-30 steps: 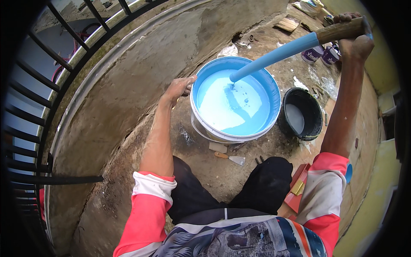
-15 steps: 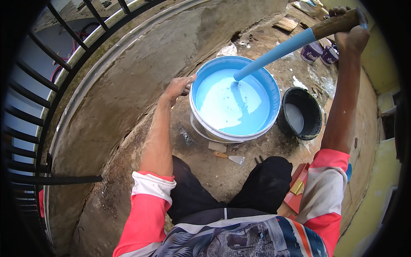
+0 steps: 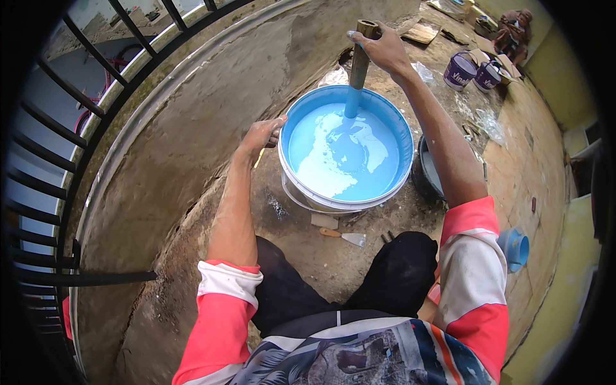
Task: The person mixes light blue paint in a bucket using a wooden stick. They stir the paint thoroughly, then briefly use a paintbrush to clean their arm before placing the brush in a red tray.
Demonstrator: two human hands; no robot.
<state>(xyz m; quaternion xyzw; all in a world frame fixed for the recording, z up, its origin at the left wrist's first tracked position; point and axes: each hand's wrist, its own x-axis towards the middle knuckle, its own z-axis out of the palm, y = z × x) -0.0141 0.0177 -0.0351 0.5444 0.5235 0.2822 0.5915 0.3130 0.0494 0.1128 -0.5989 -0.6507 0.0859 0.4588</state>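
Observation:
A white bucket point(image 3: 347, 206) of light blue paint point(image 3: 316, 163) stands on the ground in front of my knees. With my left hand point(image 3: 262, 135) I grip its left rim, fingers curled over the edge. My right hand point(image 3: 384, 52) is closed round the upper end of a bamboo stick point(image 3: 359, 69). The stick stands nearly upright at the far side of the bucket. Its lower part is coated blue, and its bottom end is hidden in the paint. Swirls and pale reflections mark the paint's surface.
Right of the bucket, my forearm partly covers a black pail point(image 3: 426, 173). A scraper point(image 3: 343, 237) lies before my knees. Two purple pails point(image 3: 459, 72) stand far right, near a crouching person point(image 3: 513, 31). A blue container point(image 3: 514, 249) sits right; a low wall point(image 3: 192, 115) runs left.
My right hand has swung left and brought the stick from a rightward slant to nearly upright, deeper in the paint. The bucket has shifted slightly left. My left hand stays on the rim.

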